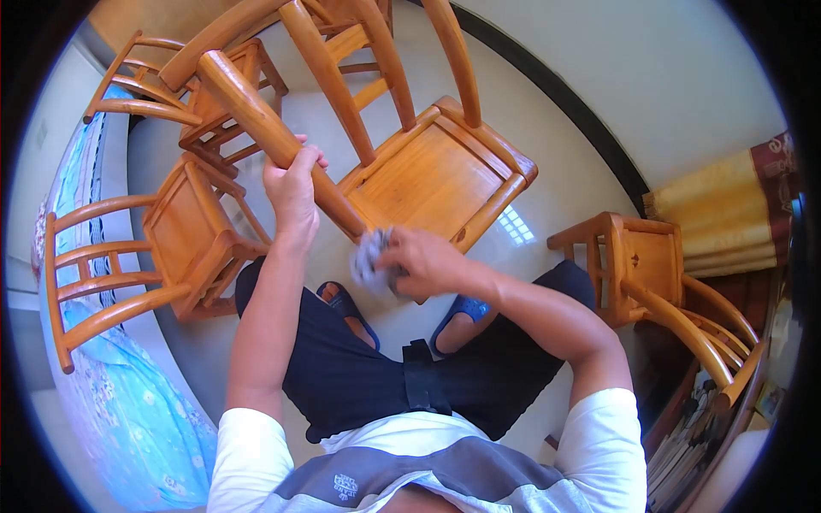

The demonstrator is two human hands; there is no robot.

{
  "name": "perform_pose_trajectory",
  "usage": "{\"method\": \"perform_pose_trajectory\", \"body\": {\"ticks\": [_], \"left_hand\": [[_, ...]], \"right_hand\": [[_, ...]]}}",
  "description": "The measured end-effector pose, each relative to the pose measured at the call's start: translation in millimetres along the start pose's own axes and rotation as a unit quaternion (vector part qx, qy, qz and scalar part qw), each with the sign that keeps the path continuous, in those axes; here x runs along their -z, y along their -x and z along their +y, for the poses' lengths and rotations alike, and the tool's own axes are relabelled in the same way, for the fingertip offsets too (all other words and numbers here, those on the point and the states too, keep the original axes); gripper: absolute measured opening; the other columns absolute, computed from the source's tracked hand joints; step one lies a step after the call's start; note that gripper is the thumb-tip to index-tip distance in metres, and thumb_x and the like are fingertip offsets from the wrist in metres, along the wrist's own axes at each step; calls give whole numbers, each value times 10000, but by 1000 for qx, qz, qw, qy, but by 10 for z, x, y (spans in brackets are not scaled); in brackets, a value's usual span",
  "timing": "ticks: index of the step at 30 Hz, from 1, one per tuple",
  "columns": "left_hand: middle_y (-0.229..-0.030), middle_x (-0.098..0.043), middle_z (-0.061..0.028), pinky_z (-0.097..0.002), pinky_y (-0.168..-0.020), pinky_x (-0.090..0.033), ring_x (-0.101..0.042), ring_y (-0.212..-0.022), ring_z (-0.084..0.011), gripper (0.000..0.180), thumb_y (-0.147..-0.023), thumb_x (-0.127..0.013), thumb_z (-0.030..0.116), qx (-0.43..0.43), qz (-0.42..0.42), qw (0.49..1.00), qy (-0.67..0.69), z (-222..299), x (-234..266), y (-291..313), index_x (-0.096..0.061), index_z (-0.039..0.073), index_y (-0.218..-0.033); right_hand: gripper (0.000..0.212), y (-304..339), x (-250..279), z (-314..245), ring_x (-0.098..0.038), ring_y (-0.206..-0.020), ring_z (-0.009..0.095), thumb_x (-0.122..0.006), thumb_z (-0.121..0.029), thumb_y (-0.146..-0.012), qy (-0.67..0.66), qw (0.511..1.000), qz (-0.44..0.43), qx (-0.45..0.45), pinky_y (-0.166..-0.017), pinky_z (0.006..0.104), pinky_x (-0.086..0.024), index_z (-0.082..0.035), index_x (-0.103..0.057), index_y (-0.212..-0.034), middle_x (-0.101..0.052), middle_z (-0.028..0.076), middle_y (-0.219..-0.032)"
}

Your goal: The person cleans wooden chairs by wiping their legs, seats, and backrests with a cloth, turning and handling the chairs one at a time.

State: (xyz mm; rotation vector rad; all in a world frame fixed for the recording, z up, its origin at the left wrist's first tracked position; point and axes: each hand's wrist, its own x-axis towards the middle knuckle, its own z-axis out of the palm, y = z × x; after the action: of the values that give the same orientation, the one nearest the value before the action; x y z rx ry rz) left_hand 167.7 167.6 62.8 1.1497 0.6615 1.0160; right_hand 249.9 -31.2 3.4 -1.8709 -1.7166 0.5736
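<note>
In front of me a varnished wooden chair [432, 175] stands with its flat panelled seat facing up and its curved backrest rising toward the top left. My left hand [293, 188] is closed round the chair's thick near back post [248, 107]. Lower on that same post, by the seat's near left corner, my right hand [423, 261] presses a crumpled grey cloth [374, 259] to the wood. The cloth and fingertips are slightly blurred, and part of the cloth is hidden under the hand.
More wooden chairs stand around: one at the left [184, 227], one at the far left [222, 103], one at the right [654, 256]. Blue patterned fabric [128, 410] hangs along the left edge. A yellow and maroon curtain [718, 214] is at the right, near the white wall [650, 94].
</note>
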Motion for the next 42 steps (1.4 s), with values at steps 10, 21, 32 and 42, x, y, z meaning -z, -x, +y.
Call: {"method": "perform_pose_trajectory", "body": {"ticks": [10, 21, 32, 42], "left_hand": [[-821, -583, -66, -278, -710, -482, -588, -699, -147, 257, -803, -634, 11, 8, 5, 1000, 19, 15, -18, 7, -528, 3, -1038], [-864, -588, -66, -294, -766, -490, -598, -761, -150, 256, -854, -654, 53, 11, -61, 998, 5, 31, 92, 4, -524, 6, -1070], [-931, -581, -65, -282, -836, -463, -589, -846, -144, 285, -862, -660, 62, 12, -68, 998, 4, -26, 156, -36, -535, 7, -1113], [-1095, -563, -75, -288, -971, -411, -541, -1041, -148, 354, -899, -645, 117, -32, -77, 995, -60, -26, 196, -8, -519, 3, -1210]], "right_hand": [[218, -81, -230, -117, -549, -911, 249, -647, -127, -725, 100, 979, 53, 169, -737, 369, -490, -214, -728, -908, -555, 38, -985], [280, -301, 40, -81, -612, -914, 251, -679, -150, -697, 126, 979, -118, 112, -782, 356, -489, -177, -744, -968, -674, 58, -940], [430, -784, 374, -56, -614, -866, 145, -692, -173, -819, -454, 866, 173, -121, -813, 311, -512, -21, -615, -1213, -661, 72, -934], [382, -799, -81, 232, -635, -868, 362, -789, -193, -712, -180, 981, 77, 5, -789, 415, -504, 11, -607, -978, -638, 224, -875]]}}
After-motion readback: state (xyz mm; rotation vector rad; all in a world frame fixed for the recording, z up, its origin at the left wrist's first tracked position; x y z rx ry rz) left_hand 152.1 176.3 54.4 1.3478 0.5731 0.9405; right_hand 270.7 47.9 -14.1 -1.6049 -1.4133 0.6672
